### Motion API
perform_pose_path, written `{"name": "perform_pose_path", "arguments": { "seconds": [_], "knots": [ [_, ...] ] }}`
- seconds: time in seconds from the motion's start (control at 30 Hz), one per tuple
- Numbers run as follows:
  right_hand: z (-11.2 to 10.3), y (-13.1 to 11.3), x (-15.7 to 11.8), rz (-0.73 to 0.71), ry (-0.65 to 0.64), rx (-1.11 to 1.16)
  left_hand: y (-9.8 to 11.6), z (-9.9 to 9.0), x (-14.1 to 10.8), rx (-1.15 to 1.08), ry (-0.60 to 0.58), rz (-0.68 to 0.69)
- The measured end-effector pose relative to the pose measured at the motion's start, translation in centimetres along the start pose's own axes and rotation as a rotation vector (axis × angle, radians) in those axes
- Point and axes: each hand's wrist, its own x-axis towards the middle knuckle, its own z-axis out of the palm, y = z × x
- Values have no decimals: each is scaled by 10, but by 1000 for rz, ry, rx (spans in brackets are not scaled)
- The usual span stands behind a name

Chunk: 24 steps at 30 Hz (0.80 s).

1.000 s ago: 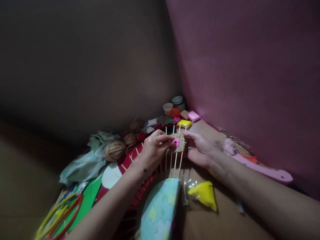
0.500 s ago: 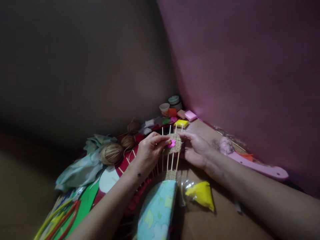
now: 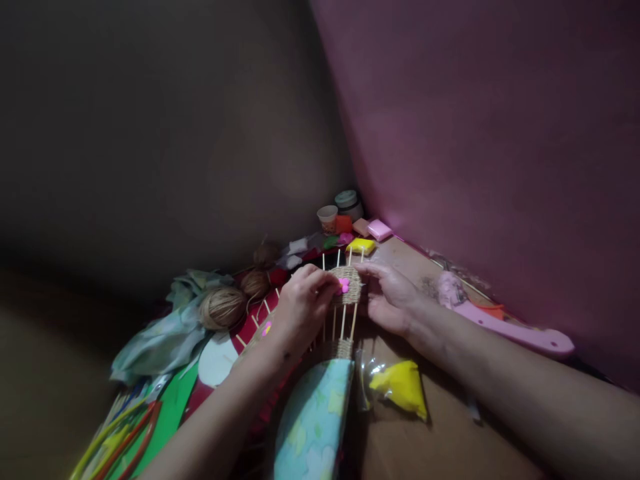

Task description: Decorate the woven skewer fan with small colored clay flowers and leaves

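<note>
A basket woven of twine on thin upright sticks stands before me, its twine band (image 3: 354, 287) carrying a bright pink clay flower (image 3: 343, 286). My left hand (image 3: 307, 300) is closed in a pinch, fingertips against the flower's left side. Whatever lies between those fingertips is hidden. On the other side, my right hand (image 3: 393, 297) grips the band's right edge, with some fingers out of sight behind it. Below the sticks, blue-green patterned cloth (image 3: 315, 417) covers the lower part. Another pink flower with a yellow centre (image 3: 267, 328) shows beside my left forearm.
An opened packet of yellow clay (image 3: 403, 390) lies on the brown tabletop (image 3: 450, 440). Twine balls (image 3: 223, 308) and cloth (image 3: 150, 343) sit left, near scissors with coloured handles (image 3: 145, 433). Clay packets (image 3: 380, 230) and a cup (image 3: 327, 219) stand behind. A pink-handled tool (image 3: 520, 330) lies right.
My left fingertips have moved in over the flower's left side, and the yellow bit seen at them is now mostly covered. The left forearm has shifted, exposing another flower. The right hand keeps its hold.
</note>
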Motion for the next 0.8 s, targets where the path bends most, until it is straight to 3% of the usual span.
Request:
{"name": "perform_pose_path", "arguments": {
  "seconds": [0.1, 0.2, 0.67, 0.8],
  "knots": [
    [0, 0, 0, -6, -8, 8, 0, -4, -2, 219, 2, 163],
    [-1, 1, 1, -22, -27, 13, 2, -8, -8, 297, -4, 241],
    [-9, 4, 7, -63, -56, -18, 23, -11, -24, 288, -184, 171],
    [-7, 3, 6, -65, -56, -19, 18, -10, -22, 255, -146, 182]
  ]
}}
